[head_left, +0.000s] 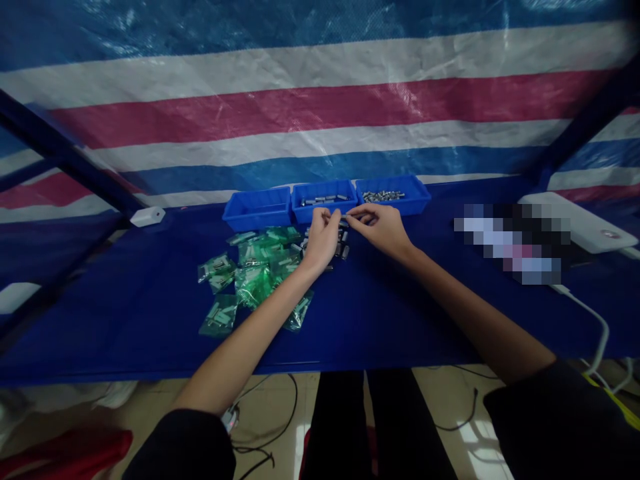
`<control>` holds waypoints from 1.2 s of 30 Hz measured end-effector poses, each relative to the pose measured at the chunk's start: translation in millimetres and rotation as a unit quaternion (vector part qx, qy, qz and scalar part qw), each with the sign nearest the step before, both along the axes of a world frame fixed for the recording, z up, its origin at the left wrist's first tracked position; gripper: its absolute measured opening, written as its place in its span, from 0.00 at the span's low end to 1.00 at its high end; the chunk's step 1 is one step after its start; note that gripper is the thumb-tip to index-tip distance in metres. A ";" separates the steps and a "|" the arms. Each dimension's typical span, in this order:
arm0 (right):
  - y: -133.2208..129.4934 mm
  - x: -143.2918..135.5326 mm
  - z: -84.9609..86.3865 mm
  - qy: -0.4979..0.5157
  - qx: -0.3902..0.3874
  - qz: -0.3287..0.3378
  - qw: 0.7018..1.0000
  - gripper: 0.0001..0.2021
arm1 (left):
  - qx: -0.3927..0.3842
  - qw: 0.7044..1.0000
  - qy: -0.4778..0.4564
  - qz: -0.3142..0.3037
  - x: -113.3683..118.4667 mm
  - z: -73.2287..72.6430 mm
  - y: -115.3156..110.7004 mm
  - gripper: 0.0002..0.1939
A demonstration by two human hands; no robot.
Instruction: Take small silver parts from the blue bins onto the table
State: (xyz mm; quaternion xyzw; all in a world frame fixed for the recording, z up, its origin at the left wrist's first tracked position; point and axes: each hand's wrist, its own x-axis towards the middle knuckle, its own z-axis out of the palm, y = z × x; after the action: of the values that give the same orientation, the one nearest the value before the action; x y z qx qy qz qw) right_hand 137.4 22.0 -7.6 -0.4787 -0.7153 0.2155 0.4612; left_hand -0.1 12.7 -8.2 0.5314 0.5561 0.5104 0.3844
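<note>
Silvery, a small piece [343, 217] points left-right before the middle bin [305, 213], pinched between left hand [323, 240] and right hand [385, 230].

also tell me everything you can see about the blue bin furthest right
The blue bin looks like plastic: a shallow, open, roughly rectangular tray with a rim. Small shiny metal parts are heaped mostly in its left and middle, leaving bare floor at the right. It sits upright, slightly angled, at the back of the blue table, close beside the middle bin and before the striped sheet. The right hand is just in front; whether it touches is unclear.
</note>
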 end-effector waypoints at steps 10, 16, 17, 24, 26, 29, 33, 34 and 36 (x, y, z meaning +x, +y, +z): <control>-4.8 -6.4 3.1 0.150 -0.027 0.075 0.985 0.14 | 0.032 0.994 0.018 -0.107 3.0 -1.4 -2.7 0.22; -6.3 -6.1 5.9 0.171 -0.028 0.110 0.979 0.12 | 0.058 0.996 0.014 -0.065 1.5 2.2 -2.4 0.22; -6.3 -6.2 5.7 0.173 -0.031 0.115 0.978 0.12 | 0.055 0.997 0.011 -0.051 1.3 3.0 -2.6 0.22; -3.4 -8.8 1.1 0.171 -0.065 0.122 0.976 0.15 | 0.065 0.997 -0.045 -0.019 4.1 10.6 -8.5 0.20; -2.4 -9.0 1.6 0.175 -0.062 0.121 0.975 0.17 | 0.070 0.996 -0.045 -0.029 4.8 11.4 -9.2 0.19; -1.1 -8.8 3.3 0.186 -0.067 0.119 0.973 0.17 | 0.074 0.996 -0.036 -0.041 4.9 10.1 -8.3 0.20; 2.2 -7.7 2.4 0.211 -0.086 0.100 0.968 0.17 | 0.082 0.996 -0.034 -0.023 4.6 9.6 -7.4 0.21; 3.6 -7.0 1.3 0.215 -0.093 0.087 0.968 0.17 | 0.084 0.996 -0.038 -0.018 4.5 10.4 -7.7 0.21; 6.7 -5.2 -1.6 0.216 -0.103 0.056 0.969 0.17 | 0.087 0.995 -0.049 -0.013 4.6 12.8 -8.5 0.20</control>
State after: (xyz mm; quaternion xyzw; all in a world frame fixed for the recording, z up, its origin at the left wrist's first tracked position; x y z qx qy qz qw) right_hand 132.2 28.7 -9.2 -0.4248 -0.5986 0.4120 0.5399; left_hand 4.5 4.2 4.6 0.5445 0.4827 0.5774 0.3704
